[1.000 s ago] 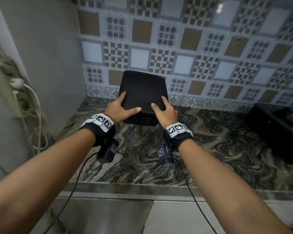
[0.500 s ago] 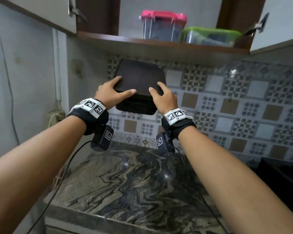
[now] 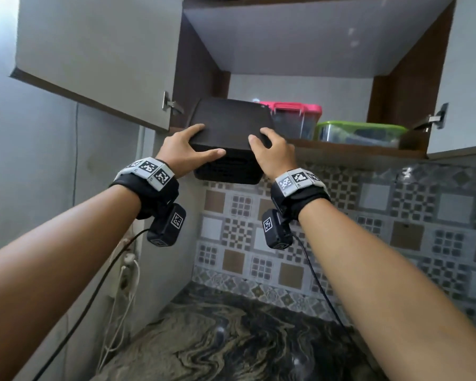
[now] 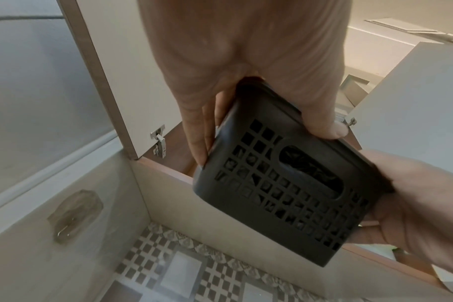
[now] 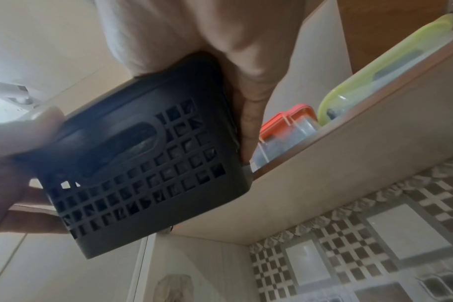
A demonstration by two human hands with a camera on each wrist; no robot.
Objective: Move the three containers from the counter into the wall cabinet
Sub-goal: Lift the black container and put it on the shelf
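A black lidded container (image 3: pixel 228 133) with lattice sides is held up at the front edge of the open wall cabinet shelf (image 3: pixel 355 149), at its left end. My left hand (image 3: pixel 186 152) grips its left side, thumb on the lid. My right hand (image 3: pixel 270 155) grips its right side. The left wrist view shows the black container (image 4: pixel 285 183), thumb on top and fingers (image 4: pixel 199 139) on its side. In the right wrist view the black container (image 5: pixel 148 167) is tilted just below the shelf. A pink-lidded container (image 3: pixel 294 116) and a green-lidded container (image 3: pixel 360 132) stand on the shelf to the right.
Both cabinet doors (image 3: pixel 94 56) stand open, with hinges (image 3: pixel 171 104) at the sides. A patterned tile wall (image 3: pixel 368 229) runs below the shelf, and the marbled counter (image 3: pixel 231 345) lies beneath. Cables and a socket (image 3: pixel 127 265) hang on the left wall.
Both hands have raised the black container from the counter to the height of the cabinet shelf. My view has tilted up to the cabinet.
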